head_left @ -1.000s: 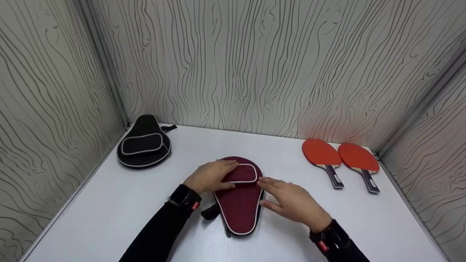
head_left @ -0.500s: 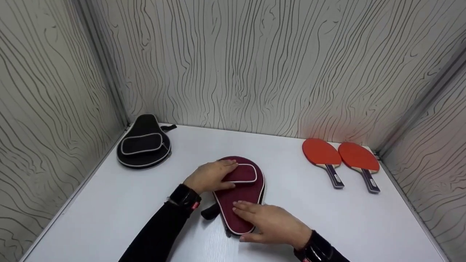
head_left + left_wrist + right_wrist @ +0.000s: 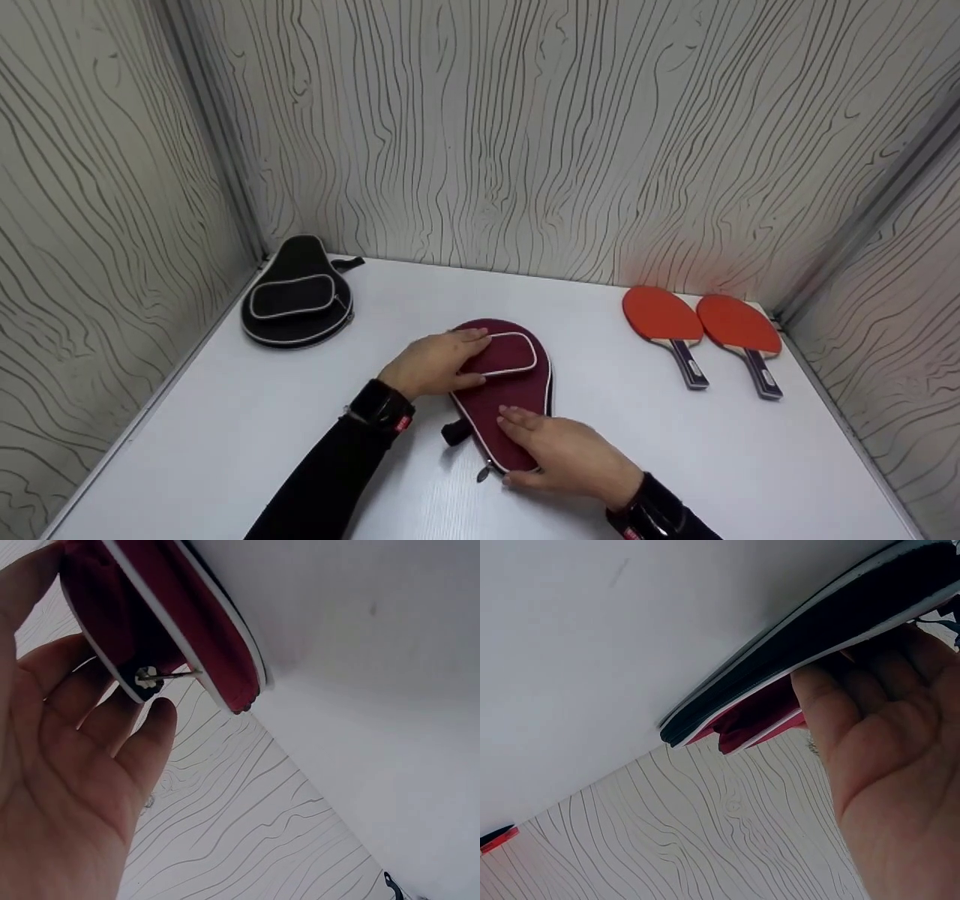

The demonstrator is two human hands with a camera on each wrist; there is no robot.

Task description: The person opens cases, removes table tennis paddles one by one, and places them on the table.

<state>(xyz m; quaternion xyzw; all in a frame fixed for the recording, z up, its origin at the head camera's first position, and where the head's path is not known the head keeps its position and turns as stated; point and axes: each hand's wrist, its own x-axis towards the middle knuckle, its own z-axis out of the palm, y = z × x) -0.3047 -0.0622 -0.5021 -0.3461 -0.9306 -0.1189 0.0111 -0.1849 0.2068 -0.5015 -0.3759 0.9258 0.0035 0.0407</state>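
Three pale walls (image 3: 487, 142) patterned with wavy lines enclose a white bench (image 3: 195, 435), which carries everything else on view. Near the middle of the bench, a dark red case (image 3: 491, 396) lies flat, its wide end away from the person and its narrow end toward them, angled a little to the right. The step in hand looks like steadying or squaring the red case; the next move seems to call for the wide end being held firm and a finger-and-thumb pinch at the narrow end. Well apart, at the back left, a black case (image 3: 298, 296) lies with its wide end toward the person. Two red bats (image 3: 663, 315) lie side by side at the right, handles toward the person, too close together to tell whether they touch. The left grip (image 3: 431, 365) is loosely spread, its fingers over the left part of the white-edged pocket (image 3: 517, 352) on the wide end, pressing rather than clasping. The right grip (image 3: 570, 454) is likewise spread, fingers laid on the narrow half and thumb by its lower edge, with nothing clasped. So the red case sits beneath both, between them and the bench. Smaller still, a black loop (image 3: 455, 432) juts from the red case's left side, and a zip pull (image 3: 484, 474) hangs just beside the right thumb, apparently untouched.
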